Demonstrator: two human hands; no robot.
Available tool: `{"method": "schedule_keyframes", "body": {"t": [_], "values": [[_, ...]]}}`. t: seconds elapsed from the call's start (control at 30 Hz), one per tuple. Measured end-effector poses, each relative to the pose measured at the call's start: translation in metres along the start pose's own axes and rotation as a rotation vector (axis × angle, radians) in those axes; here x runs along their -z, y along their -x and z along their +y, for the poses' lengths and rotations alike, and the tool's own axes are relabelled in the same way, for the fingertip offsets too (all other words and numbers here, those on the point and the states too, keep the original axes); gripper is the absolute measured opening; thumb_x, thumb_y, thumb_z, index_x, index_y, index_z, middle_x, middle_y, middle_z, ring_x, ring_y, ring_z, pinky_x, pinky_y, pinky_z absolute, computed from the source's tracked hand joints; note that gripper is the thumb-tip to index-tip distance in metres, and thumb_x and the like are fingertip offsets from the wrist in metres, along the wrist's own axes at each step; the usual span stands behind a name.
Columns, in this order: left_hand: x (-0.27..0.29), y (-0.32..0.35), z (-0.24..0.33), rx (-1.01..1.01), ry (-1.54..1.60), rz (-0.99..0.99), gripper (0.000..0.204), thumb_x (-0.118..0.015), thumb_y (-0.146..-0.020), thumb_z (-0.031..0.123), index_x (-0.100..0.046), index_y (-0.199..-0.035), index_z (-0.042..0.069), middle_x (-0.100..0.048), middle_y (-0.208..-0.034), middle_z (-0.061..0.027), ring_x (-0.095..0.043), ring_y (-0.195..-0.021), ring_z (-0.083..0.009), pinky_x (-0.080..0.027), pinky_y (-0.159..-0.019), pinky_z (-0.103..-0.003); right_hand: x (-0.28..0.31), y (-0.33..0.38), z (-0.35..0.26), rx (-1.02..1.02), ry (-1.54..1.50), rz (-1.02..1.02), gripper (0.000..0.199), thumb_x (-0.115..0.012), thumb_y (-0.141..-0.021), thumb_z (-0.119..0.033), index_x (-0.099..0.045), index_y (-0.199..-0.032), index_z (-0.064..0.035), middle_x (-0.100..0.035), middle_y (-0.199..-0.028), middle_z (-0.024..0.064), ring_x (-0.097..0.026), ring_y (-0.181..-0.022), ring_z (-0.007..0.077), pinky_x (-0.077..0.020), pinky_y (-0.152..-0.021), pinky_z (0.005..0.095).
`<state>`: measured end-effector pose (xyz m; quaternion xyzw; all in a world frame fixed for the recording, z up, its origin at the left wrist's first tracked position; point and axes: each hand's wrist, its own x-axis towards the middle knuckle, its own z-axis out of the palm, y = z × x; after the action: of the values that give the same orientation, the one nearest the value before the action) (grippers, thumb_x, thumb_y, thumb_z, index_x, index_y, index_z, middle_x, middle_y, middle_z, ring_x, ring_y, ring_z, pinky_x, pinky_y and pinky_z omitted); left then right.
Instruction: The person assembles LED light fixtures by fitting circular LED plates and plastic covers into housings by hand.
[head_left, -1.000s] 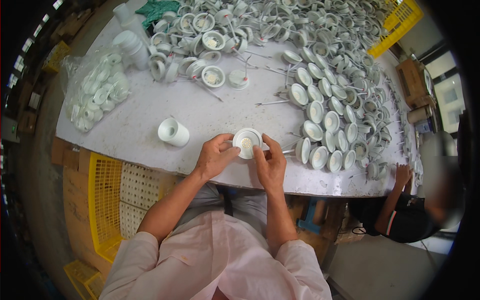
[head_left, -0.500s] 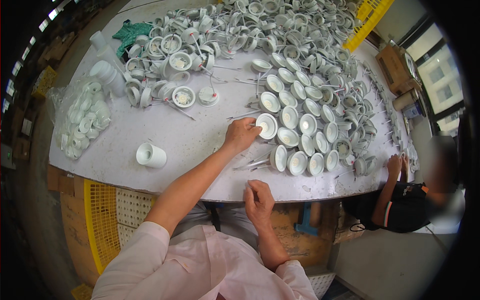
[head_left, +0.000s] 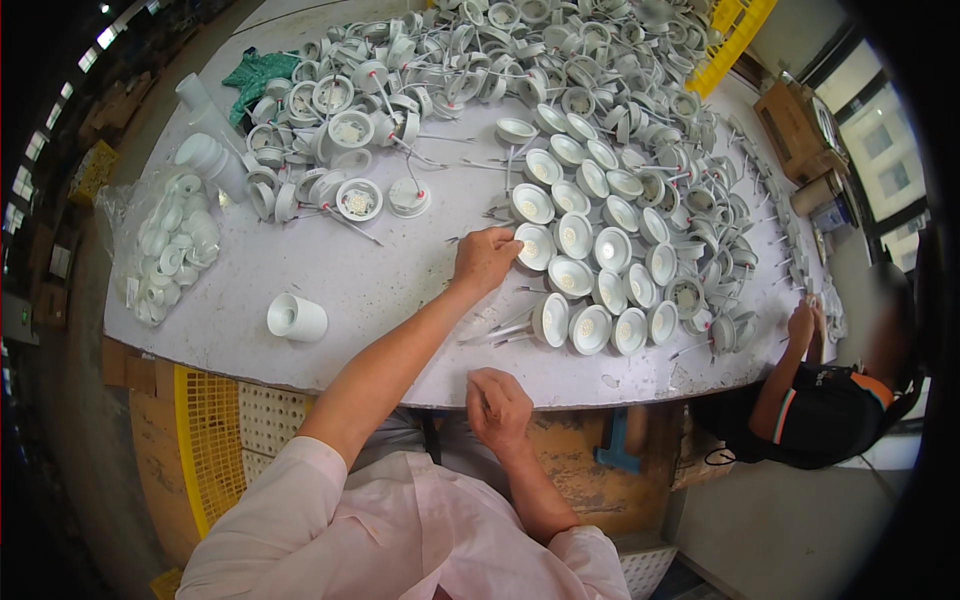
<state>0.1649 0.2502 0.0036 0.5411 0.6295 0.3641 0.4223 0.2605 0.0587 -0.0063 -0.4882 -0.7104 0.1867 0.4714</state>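
Note:
My left hand (head_left: 487, 258) reaches over the white table, its fingers closed on the near rim of a round white LED downlight (head_left: 536, 247). That downlight lies face up at the left side of a cluster of similar ones, their yellowish LED centres showing. Beside it are another downlight (head_left: 571, 277) and, nearer me, a tilted downlight (head_left: 551, 319) with wires trailing left. Over the table's front edge, my right hand (head_left: 499, 408) is held with curled fingers; I see nothing in it.
A large heap of wired downlights (head_left: 480, 60) covers the far table. To the left are a bag of white rings (head_left: 170, 245), stacked white cups (head_left: 297, 317) and a green cloth (head_left: 258, 78). A yellow crate (head_left: 735, 40) stands far right; a co-worker (head_left: 820, 410) sits at right.
My right hand has shifted left and slightly down, its fingers curling more. My left hand stays at the same downlight. The whole view has shifted slightly.

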Motion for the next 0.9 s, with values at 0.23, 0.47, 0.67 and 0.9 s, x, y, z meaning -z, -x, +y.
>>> {"method": "schedule_keyframes", "body": {"t": [0.23, 0.47, 0.67, 0.9], "values": [[0.007, 0.012, -0.015, -0.173, 0.022, 0.167, 0.033, -0.068, -0.081, 0.026, -0.067, -0.105, 0.003, -0.070, -0.092, -0.0173, -0.068, -0.083, -0.0284, -0.053, -0.075, -0.037, 0.002, 0.006, 0.003, -0.086, -0.045, -0.026, 0.019, -0.069, -0.073, 0.003, -0.066, -0.091, -0.0024, -0.066, -0.087, 0.0131, -0.065, -0.077, 0.0298, -0.0538, -0.068, 0.0348], [0.081, -0.012, -0.012, 0.004, -0.029, 0.533, 0.031, -0.068, -0.081, 0.027, -0.064, -0.104, 0.007, -0.070, -0.089, -0.0157, -0.068, -0.086, -0.0312, -0.051, -0.076, -0.042, -0.008, 0.001, 0.000, -0.004, 0.029, 0.012, 0.014, -0.066, -0.076, 0.006, -0.066, -0.088, -0.0014, -0.065, -0.082, 0.0132, -0.063, -0.067, 0.0220, -0.0500, -0.057, 0.0287], [0.106, -0.043, -0.011, -0.121, -0.418, 0.482, 0.026, -0.063, -0.085, 0.031, -0.068, -0.089, 0.006, -0.069, -0.080, -0.0176, -0.066, -0.078, -0.0381, -0.051, -0.071, -0.046, -0.005, 0.001, -0.008, -0.105, 0.011, -0.004, 0.013, -0.068, -0.076, 0.002, -0.067, -0.088, -0.0026, -0.067, -0.085, 0.0139, -0.066, -0.076, 0.0295, -0.0532, -0.068, 0.0340], [0.112, -0.017, 0.009, -0.246, -0.261, 0.464, 0.026, -0.060, -0.089, 0.027, -0.067, -0.082, 0.003, -0.068, -0.067, -0.0123, -0.065, -0.061, -0.0296, -0.051, -0.059, -0.040, -0.007, 0.010, 0.000, -0.289, -0.202, -0.018, 0.020, -0.065, -0.078, 0.004, -0.064, -0.097, -0.0003, -0.065, -0.096, 0.0135, -0.064, -0.078, 0.0213, -0.0516, -0.068, 0.0294]]}}
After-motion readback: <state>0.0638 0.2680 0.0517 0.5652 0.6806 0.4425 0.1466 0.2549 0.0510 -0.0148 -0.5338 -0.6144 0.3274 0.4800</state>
